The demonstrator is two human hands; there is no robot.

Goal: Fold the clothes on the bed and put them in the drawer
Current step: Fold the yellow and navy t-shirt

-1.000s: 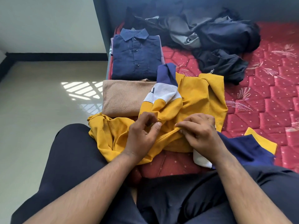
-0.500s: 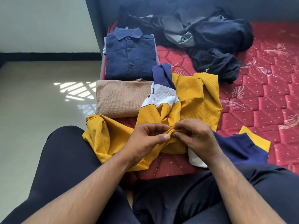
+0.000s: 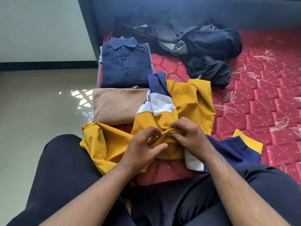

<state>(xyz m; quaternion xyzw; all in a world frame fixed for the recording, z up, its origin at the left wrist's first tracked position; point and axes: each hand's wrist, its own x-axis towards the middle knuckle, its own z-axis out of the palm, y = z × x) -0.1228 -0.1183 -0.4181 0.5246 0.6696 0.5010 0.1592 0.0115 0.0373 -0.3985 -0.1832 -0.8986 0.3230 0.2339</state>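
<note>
In the lower middle of the frame, the left hand (image 3: 143, 148) and the right hand (image 3: 189, 136) meet over a yellow shirt (image 3: 187, 101) with navy and white panels, which lies rumpled on the red mattress (image 3: 260, 103). The right hand pinches a bunched ridge of yellow cloth between thumb and curled fingers. The left hand's fingers curl into the same fold with the thumb stretched out below it; it seems to hold the cloth too, though the grip is partly hidden. One yellow part of the shirt spills left over the person's dark trouser leg (image 3: 61, 168). Above, left of centre, a folded tan top (image 3: 114, 106) lies just below a folded navy button shirt (image 3: 125, 66). A heap of dark unfolded clothes (image 3: 203, 44) sits at the upper centre.
</note>
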